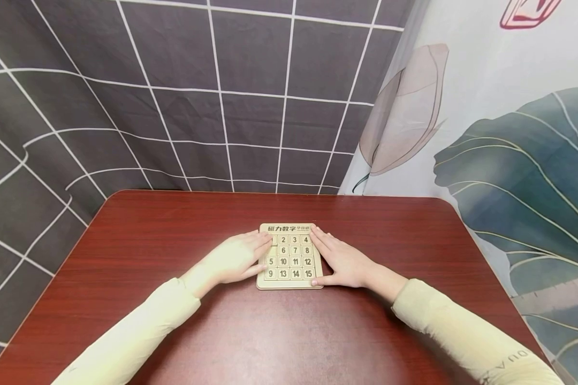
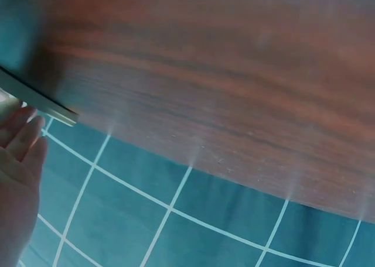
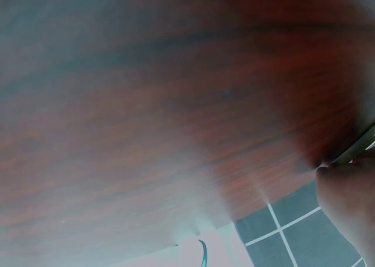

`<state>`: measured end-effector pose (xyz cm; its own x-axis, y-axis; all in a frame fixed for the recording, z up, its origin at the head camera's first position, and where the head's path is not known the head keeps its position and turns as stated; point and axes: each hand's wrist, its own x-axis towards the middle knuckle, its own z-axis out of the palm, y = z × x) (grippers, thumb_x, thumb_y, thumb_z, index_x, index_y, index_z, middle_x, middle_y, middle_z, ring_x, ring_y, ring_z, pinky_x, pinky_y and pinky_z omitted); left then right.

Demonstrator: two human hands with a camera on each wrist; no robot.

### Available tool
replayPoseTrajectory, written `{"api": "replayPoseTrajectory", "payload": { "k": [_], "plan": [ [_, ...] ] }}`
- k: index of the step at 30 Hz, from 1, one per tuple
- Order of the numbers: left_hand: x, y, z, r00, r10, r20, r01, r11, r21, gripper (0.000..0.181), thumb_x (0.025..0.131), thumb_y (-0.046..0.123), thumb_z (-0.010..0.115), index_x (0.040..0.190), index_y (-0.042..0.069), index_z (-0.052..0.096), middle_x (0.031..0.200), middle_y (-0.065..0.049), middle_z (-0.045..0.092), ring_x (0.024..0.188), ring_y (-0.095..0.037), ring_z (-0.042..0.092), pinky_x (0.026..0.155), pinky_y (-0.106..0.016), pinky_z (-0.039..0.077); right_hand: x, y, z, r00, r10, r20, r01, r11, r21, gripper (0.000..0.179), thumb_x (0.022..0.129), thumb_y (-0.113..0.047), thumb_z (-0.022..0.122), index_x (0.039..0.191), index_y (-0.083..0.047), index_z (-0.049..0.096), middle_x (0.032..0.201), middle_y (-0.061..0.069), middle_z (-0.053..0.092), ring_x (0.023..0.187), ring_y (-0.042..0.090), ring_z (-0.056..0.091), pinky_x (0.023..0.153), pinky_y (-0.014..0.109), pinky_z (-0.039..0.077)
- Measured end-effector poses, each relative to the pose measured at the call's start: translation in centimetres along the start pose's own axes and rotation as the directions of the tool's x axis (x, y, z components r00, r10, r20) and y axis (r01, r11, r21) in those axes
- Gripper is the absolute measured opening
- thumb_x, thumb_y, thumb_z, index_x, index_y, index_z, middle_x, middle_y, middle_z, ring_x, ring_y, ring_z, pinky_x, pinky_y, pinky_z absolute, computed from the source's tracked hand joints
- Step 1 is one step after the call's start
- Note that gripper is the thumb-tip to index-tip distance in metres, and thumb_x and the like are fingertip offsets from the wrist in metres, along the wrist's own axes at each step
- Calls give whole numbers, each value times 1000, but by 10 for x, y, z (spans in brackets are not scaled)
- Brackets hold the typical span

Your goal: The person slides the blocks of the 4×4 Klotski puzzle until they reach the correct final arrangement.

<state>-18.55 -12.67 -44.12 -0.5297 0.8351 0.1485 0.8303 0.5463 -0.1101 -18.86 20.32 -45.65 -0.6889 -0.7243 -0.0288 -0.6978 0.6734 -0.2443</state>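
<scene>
A cream number sliding puzzle point(image 1: 289, 285) lies flat on the table, with dark lettering along its top and numbered tiles below. My left hand point(image 1: 238, 256) rests at its left side, fingers straight, fingertips over the top-left tile and thumb by the lower-left tiles. Just under that top-left tile, the second row shows a blank slot beside the 6. At the right side lies my right hand point(image 1: 349, 262), fingers extended to the upper corner and thumb touching the lower-right frame. The wrist views catch only the puzzle's edge point(image 2: 41, 101) and parts of each hand.
The red-brown wooden table point(image 1: 289, 331) has rounded far corners. Behind it hangs a dark curtain point(image 1: 250, 64) with a white grid. A pale curtain point(image 1: 404, 182) with leaf prints hangs at the right.
</scene>
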Motion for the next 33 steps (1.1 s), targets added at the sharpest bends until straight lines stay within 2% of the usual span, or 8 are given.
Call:
{"api": "replayPoseTrajectory", "payload": {
  "k": [4,9,15,22,27,33],
  "plan": [
    [2,-2,0,1000,-11,7,11,1000,0,57,103,39,65,139,-5,66,148,-21,65,142,-32,61,124,-43,47,0,0,1,1000,3,3,-3,1000,-1,115,92,-63,73,166,7,20,178,22,11,165,35,20,134,52,26],
    [0,3,-2,1000,-3,15,4,1000,-13,58,103,39,63,143,-3,62,151,-20,62,145,-32,58,125,-43,45,-1,0,0,1000,9,6,-9,1000,6,115,92,-62,73,166,6,20,178,21,11,165,35,20,135,52,26],
    [-11,17,-5,998,57,-35,-56,998,7,60,102,40,66,146,-1,61,152,-16,62,144,-29,59,124,-42,47,-1,1,1,1000,4,-3,-4,1000,3,114,91,-62,73,166,7,20,178,22,12,165,36,21,134,53,27],
    [-26,27,-7,989,123,-83,-119,992,44,55,100,42,70,136,1,69,140,-13,71,135,-25,67,119,-39,51,0,2,2,1000,-7,-6,7,1000,-6,115,91,-63,73,166,8,20,178,23,12,165,37,22,134,53,28],
    [-25,24,-4,993,101,-66,-98,994,42,56,101,42,69,138,1,69,143,-13,70,137,-25,66,121,-39,50,0,0,0,1000,1,3,-1,1000,-3,115,91,-63,73,166,7,19,178,22,11,165,36,20,134,52,26],
    [-19,17,-2,999,43,-5,-43,998,34,58,102,40,65,143,0,64,151,-15,63,143,-28,60,124,-41,47,0,1,2,1000,3,3,-3,1000,-6,115,92,-63,72,166,7,20,178,22,12,165,36,21,134,53,27]
  ]
}}
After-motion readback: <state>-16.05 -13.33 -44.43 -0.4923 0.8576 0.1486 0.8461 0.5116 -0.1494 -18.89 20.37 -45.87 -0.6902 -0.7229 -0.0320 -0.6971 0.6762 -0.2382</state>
